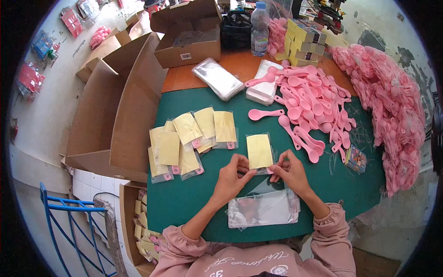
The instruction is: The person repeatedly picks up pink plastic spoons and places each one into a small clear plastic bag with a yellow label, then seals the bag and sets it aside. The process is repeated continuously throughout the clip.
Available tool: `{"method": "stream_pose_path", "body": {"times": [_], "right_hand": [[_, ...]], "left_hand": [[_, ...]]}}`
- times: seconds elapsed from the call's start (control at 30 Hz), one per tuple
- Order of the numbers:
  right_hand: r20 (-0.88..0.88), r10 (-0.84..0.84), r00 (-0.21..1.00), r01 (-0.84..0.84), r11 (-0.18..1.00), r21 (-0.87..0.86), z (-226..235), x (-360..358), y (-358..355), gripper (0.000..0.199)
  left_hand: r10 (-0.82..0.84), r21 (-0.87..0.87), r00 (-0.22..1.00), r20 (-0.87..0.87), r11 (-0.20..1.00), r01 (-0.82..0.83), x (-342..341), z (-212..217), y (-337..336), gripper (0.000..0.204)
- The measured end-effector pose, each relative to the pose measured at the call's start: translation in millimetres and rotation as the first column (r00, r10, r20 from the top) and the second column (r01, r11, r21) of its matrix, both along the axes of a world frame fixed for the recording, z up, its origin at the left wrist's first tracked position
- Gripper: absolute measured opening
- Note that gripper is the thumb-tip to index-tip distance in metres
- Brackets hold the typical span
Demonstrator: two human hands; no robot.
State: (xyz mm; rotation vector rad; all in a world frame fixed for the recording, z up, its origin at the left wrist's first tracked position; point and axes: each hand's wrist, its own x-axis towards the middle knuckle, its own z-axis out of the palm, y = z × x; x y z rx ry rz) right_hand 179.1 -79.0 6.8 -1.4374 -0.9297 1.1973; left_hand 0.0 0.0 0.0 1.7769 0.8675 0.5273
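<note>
Between my two hands lies a clear plastic packet (pixel 260 151) with a pale yellow card in it; a bit of pink shows at its lower right corner. My left hand (pixel 234 177) pinches the packet's lower left edge between thumb and fingers. At the lower right corner, by the pink bit, my right hand (pixel 290 173) pinches it too. Just below my hands rests a stack of clear plastic bags (pixel 265 210). Several filled packets (pixel 169 148) with yellow cards and pink ends overlap to the left. A heap of pink spoons (pixel 314 99) spreads beyond my right hand.
Two more bag stacks (pixel 218 79) lie at the green mat's (pixel 207 221) far edge. Behind them stand a water bottle (pixel 260 30), yellow card stacks (pixel 304 41) and an open carton (pixel 187 53). A tall carton (pixel 134 111) flanks the left side; bagged pink spoons (pixel 392 115) pile up right.
</note>
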Motion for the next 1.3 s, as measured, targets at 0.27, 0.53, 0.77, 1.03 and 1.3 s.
{"method": "stream_pose_path", "body": {"times": [0.27,0.53,0.77,1.03,1.3], "right_hand": [[0.03,-0.027,0.999,0.026,0.999,0.043,-3.0,-1.3,2.0,0.019],[0.036,-0.029,0.999,0.029,0.999,0.021,4.2,-2.6,0.9,0.033],[0.55,-0.007,0.835,-0.026,0.998,0.052,18.3,8.3,-0.7,0.03],[0.95,-0.204,0.235,0.051,0.979,0.198,3.3,55.7,6.2,0.029],[0.81,-0.206,0.55,0.032,0.974,0.226,1.5,74.1,-6.5,0.034]], "left_hand": [[0.031,-0.085,0.991,0.127,0.996,-0.021,3.4,0.4,-1.3,0.016],[0.048,-0.135,0.991,0.124,0.99,-0.031,5.1,7.2,-2.4,0.016],[0.008,0.137,0.99,0.142,0.99,-0.028,-5.2,-7.3,9.3,0.042],[0.216,0.69,0.945,-0.247,0.723,0.015,6.8,25.3,-2.8,0.039],[0.459,0.802,0.713,-0.53,0.545,0.246,16.4,17.2,4.0,0.048]]}}
